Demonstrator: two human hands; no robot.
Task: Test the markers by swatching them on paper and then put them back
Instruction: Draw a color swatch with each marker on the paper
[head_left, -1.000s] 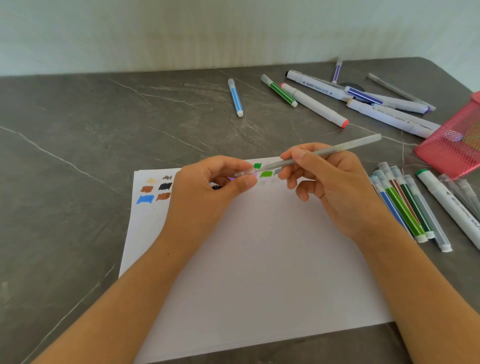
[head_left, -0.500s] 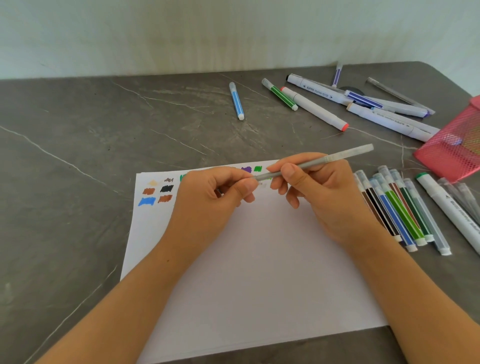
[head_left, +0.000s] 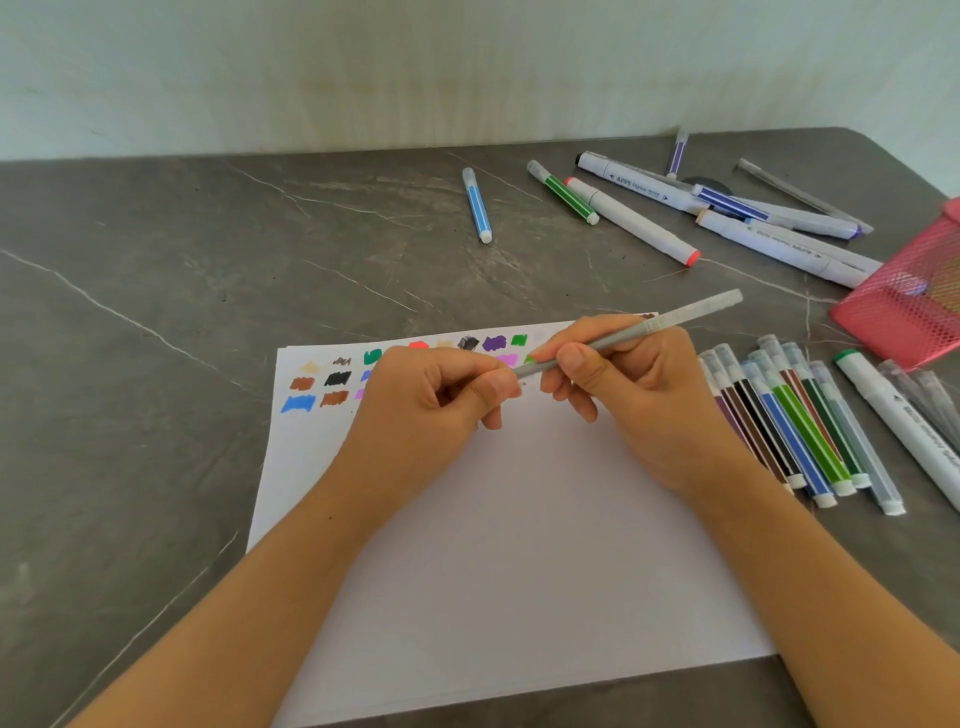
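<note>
Your right hand (head_left: 639, 395) curls its fingers round a slim grey pen (head_left: 675, 325), and your left hand (head_left: 431, 410) pinches the pen's lower end. Both are above the swatched paper (head_left: 519, 545) on the bench (head_left: 156, 312). The pink mesh basket (head_left: 904, 312) sits at the right edge, its contents too blurred to tell. A row of markers (head_left: 795, 431) lies just beside the paper.

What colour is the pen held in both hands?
The pen is pale grey, clearest in the head view.

Roughly twenty markers (head_left: 478, 208), one paper (head_left: 519, 545), one basket (head_left: 904, 306).
</note>
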